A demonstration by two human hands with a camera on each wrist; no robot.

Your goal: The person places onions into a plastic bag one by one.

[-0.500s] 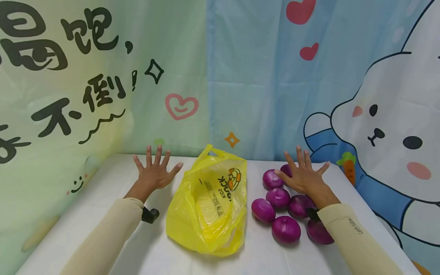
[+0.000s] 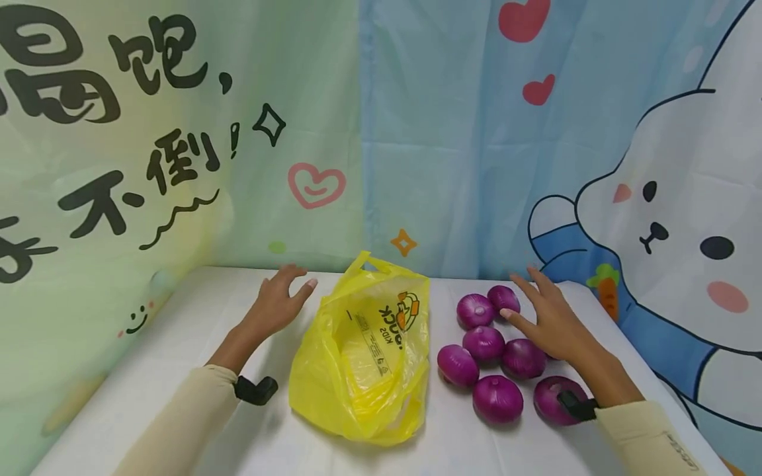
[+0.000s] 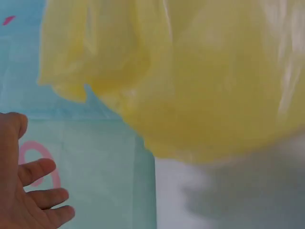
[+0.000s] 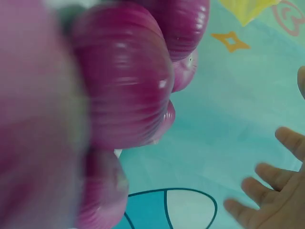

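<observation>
A yellow plastic bag with a printed duck logo lies in the middle of the white table, its handles toward the back. To its left, my left hand hovers with loosely bent fingers and holds nothing; the left wrist view shows the bag close by. Several purple onions lie in a group right of the bag. Over the right side of that group my right hand is spread, holding nothing and partly hiding an onion. Large onions fill the left of the right wrist view, apart from the fingers.
A white table reaches back to a printed curtain with hearts, lettering and a cartoon rabbit. Each wrist wears a black strap-on device.
Both hands were spread flat with fingers pointing forward. Now the left fingers bend and turn inward, and the right hand has shifted right and tilted, uncovering more onions.
</observation>
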